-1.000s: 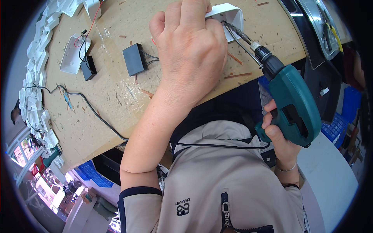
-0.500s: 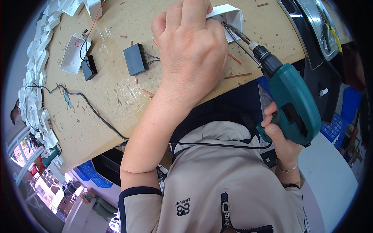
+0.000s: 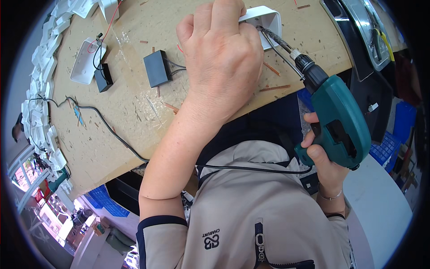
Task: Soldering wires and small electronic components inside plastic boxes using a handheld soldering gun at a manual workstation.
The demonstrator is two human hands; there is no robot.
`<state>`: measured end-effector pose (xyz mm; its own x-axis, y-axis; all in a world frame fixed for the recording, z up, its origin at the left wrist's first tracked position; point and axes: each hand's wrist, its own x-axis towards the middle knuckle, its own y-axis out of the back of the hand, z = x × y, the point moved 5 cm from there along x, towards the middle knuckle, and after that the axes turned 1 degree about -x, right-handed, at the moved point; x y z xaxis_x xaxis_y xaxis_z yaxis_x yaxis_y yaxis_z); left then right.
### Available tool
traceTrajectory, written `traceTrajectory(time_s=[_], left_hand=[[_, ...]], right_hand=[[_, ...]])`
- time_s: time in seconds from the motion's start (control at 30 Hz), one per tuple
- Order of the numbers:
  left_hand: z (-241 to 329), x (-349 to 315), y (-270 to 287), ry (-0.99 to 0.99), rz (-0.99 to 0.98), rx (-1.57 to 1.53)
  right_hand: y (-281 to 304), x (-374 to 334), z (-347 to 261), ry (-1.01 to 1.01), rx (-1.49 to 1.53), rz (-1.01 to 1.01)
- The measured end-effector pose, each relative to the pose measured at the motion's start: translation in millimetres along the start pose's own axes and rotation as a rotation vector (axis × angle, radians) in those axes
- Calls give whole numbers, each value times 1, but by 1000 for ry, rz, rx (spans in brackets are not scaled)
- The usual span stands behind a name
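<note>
My right hand [image 3: 328, 165] grips the handle of a teal, pistol-shaped soldering gun [image 3: 342, 107] with a black cord. Its index finger is lifted apart from the other fingers near the trigger. The gun's dark tip and thin feed tube reach into the open side of a white plastic housing [image 3: 274, 22]. My left hand [image 3: 224, 62] is closed on that housing's left side, its fingertips hidden behind the knuckles. What the tip touches inside is too small to tell. Left of this hand lies a black box [image 3: 156, 68], its two dark wires running under the hand.
A white shell [image 3: 83, 67] and a smaller black box [image 3: 103, 78] with wires lie further left. White housings [image 3: 38, 105] line the table's left edge. Copper-coloured sticks [image 3: 274, 88] are scattered about. The gun's cord [image 3: 251, 168] crosses my front. A metal tray [image 3: 367, 27] stands far right.
My right index finger has lifted away from the trigger area. The gun, the housing and my left hand have shifted only very slightly.
</note>
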<state>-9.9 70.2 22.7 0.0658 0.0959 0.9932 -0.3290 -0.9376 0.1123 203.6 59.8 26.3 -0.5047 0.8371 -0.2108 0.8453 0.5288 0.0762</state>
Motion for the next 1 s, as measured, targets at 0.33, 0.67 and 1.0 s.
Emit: traceTrajectory(time_s=[0.33,0.67,1.0], left_hand=[[0,-1,0,-4,9,15],[1,0,1,-10,-9,15],[0,-1,0,-26,16,24]], right_hand=[[0,-1,-1,-13,19,39],[1,-2,1,-22,1,18],[3,-4,-1,23,15,37]])
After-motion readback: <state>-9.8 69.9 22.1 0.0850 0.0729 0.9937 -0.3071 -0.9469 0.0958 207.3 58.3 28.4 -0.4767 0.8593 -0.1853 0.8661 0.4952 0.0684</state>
